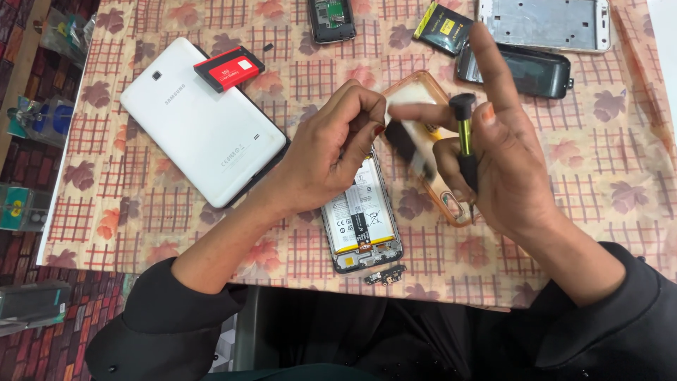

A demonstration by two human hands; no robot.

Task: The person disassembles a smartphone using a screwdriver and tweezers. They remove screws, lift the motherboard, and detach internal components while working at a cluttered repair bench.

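Your left hand (331, 152) is curled, fingertips pinching at the top edge of the opened smartphone with its white battery exposed (360, 219), which lies flat on the checked leaf-print surface (141, 226) right in front of you. Your right hand (504, 159) grips a black-and-yellow screwdriver (465, 137) upright, index finger sticking up, and pinches a blurry dark part too. A small loose circuit board (385, 274) sits just below the phone, and a white tablet lying face down (201, 123) is off to the left.

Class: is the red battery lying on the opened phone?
No. The red battery lies on the white tablet, apart from the opened phone.
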